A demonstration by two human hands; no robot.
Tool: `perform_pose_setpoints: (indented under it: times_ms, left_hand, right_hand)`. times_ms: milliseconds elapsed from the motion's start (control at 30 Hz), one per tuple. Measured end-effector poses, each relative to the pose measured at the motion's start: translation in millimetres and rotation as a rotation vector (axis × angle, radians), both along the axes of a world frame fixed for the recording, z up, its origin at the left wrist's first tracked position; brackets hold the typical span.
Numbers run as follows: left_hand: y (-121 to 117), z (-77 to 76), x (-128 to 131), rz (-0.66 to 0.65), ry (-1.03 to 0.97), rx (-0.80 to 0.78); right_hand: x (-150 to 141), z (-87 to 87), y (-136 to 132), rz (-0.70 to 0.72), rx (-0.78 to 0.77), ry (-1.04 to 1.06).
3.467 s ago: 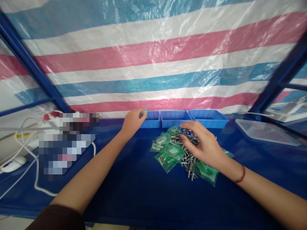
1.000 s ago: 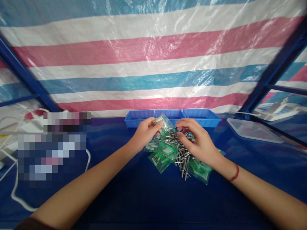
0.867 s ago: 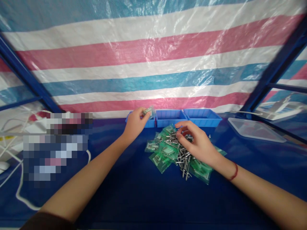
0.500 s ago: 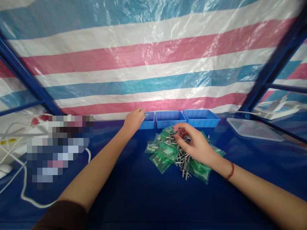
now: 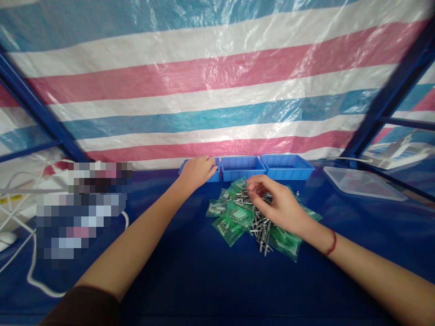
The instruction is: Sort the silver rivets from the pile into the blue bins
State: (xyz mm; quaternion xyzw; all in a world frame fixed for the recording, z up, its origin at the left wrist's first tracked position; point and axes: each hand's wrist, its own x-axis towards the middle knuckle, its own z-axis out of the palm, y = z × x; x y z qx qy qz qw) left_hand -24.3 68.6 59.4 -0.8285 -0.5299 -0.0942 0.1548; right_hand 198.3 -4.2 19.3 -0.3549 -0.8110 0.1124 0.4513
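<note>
1. Here's the bare left hand (image 5: pixel 198 171), poised over the leftmost blue rectangular plastic bin (image 5: pixel 215 177), fingers loosely parted, thumb standing off from them.
2. Over to the right hand (image 5: pixel 280 203): curled above the heap, thumb and forefinger tips close together; whether they pinch anything, I can't tell.
3. Beneath it, a jumble of slim silvery metal pins (image 5: pixel 261 233) spills toward the near side of the glossy dark-blue tabletop (image 5: pixel 190 271).
4. Around and among those pins, small green-tinted clear plastic packets (image 5: pixel 228 233) fan out, slender pieces showing inside.
5. Behind the heap, a blue plastic middle bin (image 5: pixel 243 174) and a matching right-hand bin (image 5: pixel 290 173) complete the row, a translucent flat plastic tray (image 5: pixel 365 183) farther right.
</note>
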Motion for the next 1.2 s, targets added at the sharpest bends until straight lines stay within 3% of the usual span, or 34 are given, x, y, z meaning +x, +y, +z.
perform_pose_setpoints:
  times_ms: [100, 200, 333, 533, 700, 933, 1200]
  left_hand:
    - [-18.6, -1.2, 7.3, -0.173, -0.009, -0.16]
    - [-36.2, -7.5, 4.7, -0.352, -0.082, -0.487]
    - [-45.7, -12.9, -9.7, -0.341, -0.134, -0.641]
    - [-43.1, -14.3, -18.8, -0.289, -0.091, -0.671]
    - [-44.5, -15.4, -17.5, -0.26, -0.118, -0.589]
    - [-47.2, -9.7, -22.3, -0.203, -0.331, -0.659]
    - [-41.3, -18.2, -20.0, -0.301, -0.635, -0.565]
  right_hand:
    - [2.1, 0.6, -0.1, -0.006, 0.005, -0.034]
    - [2.3, 1.7, -0.8, -0.008, -0.009, -0.052]
    - [0.3, 1.4, -0.3, 0.008, -0.025, -0.068]
    - [0.1, -4.1, 2.7, 0.037, -0.031, -0.139]
    - [-0.6, -5.0, 3.0, 0.052, -0.031, -0.18]
    - [-1.1, -1.4, 0.5, 0.065, -0.019, -0.204]
    - [-0.8, -0.8, 0.5, 0.048, -0.004, -0.207]
